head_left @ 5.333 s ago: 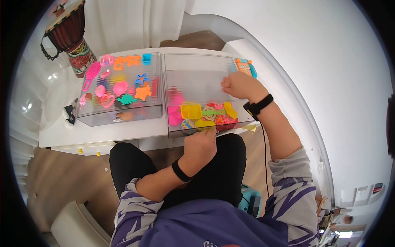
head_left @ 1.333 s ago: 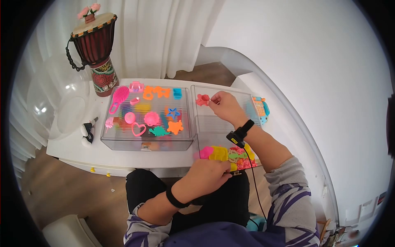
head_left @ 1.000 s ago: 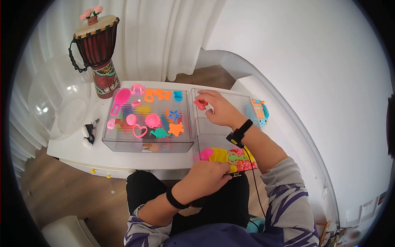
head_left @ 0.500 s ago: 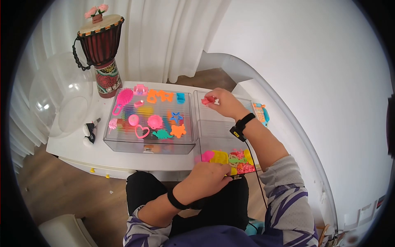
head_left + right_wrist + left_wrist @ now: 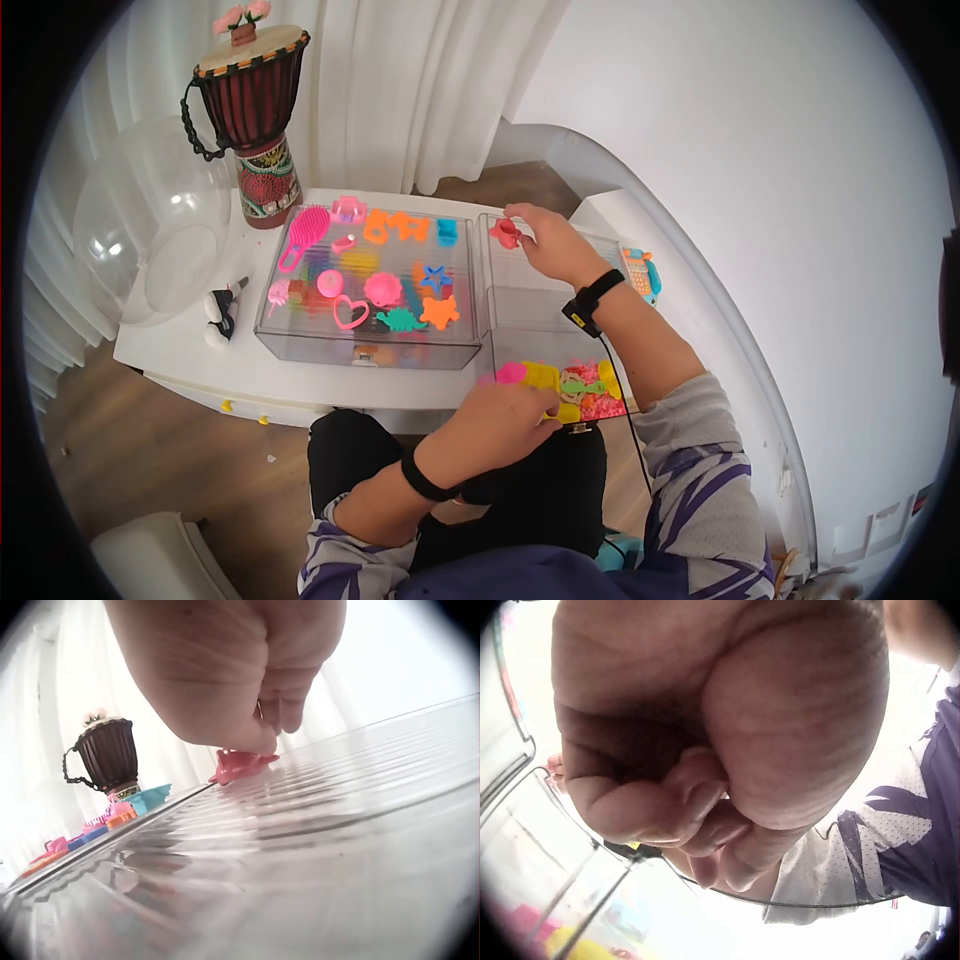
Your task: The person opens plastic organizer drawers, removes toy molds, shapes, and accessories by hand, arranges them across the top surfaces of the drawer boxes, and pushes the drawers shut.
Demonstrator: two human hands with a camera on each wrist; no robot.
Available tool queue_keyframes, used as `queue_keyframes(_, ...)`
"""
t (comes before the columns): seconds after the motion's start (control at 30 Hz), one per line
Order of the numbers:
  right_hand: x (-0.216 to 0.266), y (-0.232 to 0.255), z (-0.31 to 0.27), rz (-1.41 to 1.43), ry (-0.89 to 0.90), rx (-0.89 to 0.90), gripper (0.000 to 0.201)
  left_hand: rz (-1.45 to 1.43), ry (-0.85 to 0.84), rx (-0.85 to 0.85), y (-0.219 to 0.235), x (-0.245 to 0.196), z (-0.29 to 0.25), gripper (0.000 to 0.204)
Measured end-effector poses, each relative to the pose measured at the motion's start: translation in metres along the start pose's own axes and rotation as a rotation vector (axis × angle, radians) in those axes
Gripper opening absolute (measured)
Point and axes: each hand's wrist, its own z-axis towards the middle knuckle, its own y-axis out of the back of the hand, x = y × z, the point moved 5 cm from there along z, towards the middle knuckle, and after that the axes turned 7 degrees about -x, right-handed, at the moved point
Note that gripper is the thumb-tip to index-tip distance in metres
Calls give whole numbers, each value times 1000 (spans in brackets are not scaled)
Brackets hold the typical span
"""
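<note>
My right hand is over the ribbed top of the right clear box, thumb and forefinger spread apart. Right beside the fingertips lies a small red bumpy-edged toy mould; the right wrist view shows the mould resting on the ribbed surface under the fingers. My left hand is curled at the front edge of the pulled-out drawer, gripping its rim beside the metal latch. The left wrist view shows the hand with bent fingers. Inside the drawer are a yellow tray and a green toy.
On the left clear box lie a pink hairbrush, orange moulds, a blue star and a green dinosaur. A drum and a clear dome stand left. A toy phone sits right.
Half a second ago my right thumb and forefinger pinched the red mould; now they are apart, with it lying on the box top. My left hand has stayed at the drawer edge.
</note>
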Motion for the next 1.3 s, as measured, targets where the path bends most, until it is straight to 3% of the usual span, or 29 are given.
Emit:
queue_keyframes(0.17,24,17,-23,128,74,25,49,-36,35,-73,10,9,-1,23)
queue_keyframes(0.27,40,28,-44,57,56,60,47,-158,166,-137,15,15,2,28)
queue_keyframes(0.33,44,33,-53,78,72,39,47,-218,102,-243,17,19,0,36)
queue_keyframes(0.43,48,42,-74,97,45,30,45,-289,109,-273,13,28,-2,39)
queue_keyframes(0.57,62,53,-90,219,-8,34,40,-245,-2,-381,27,33,-1,34)
queue_keyframes(0.63,67,55,-104,296,-26,114,39,-451,197,-334,40,32,3,29)
queue_keyframes(0.67,73,54,-110,371,-36,193,38,-455,211,-333,52,24,4,29)
queue_keyframes(0.7,85,57,-114,382,-43,208,38,-644,221,-327,66,12,5,33)
queue_keyframes(0.73,99,58,-117,338,-105,334,26,-831,232,-325,77,3,3,37)
queue_keyframes(0.8,122,53,-123,319,-150,506,17,-1031,21,-494,92,-18,-6,43)
queue_keyframes(0.87,132,43,-126,381,-191,580,19,-1007,-380,-475,111,-30,-7,42)
queue_keyframes(0.9,133,37,-132,415,-219,624,20,-1155,-410,-520,109,-35,-10,35)
queue_keyframes(0.93,131,31,-136,442,-246,664,20,-1332,-501,-646,92,-42,-12,32)
queue_keyframes(1.0,125,16,-149,501,-277,759,21,-934,-727,-1114,93,-52,-11,22)
queue_keyframes(1.03,113,14,-148,307,-259,716,26,-720,-684,-931,97,-47,-31,26)
queue_keyframes(1.07,103,10,-144,111,-222,668,32,-690,-641,-963,97,-43,-41,26)
queue_keyframes(1.2,89,-2,-153,104,-80,686,47,-858,-482,-986,89,-33,-51,29)
queue_keyframes(1.3,81,-8,-155,115,-167,745,55,-1016,-428,-942,80,-43,-33,32)
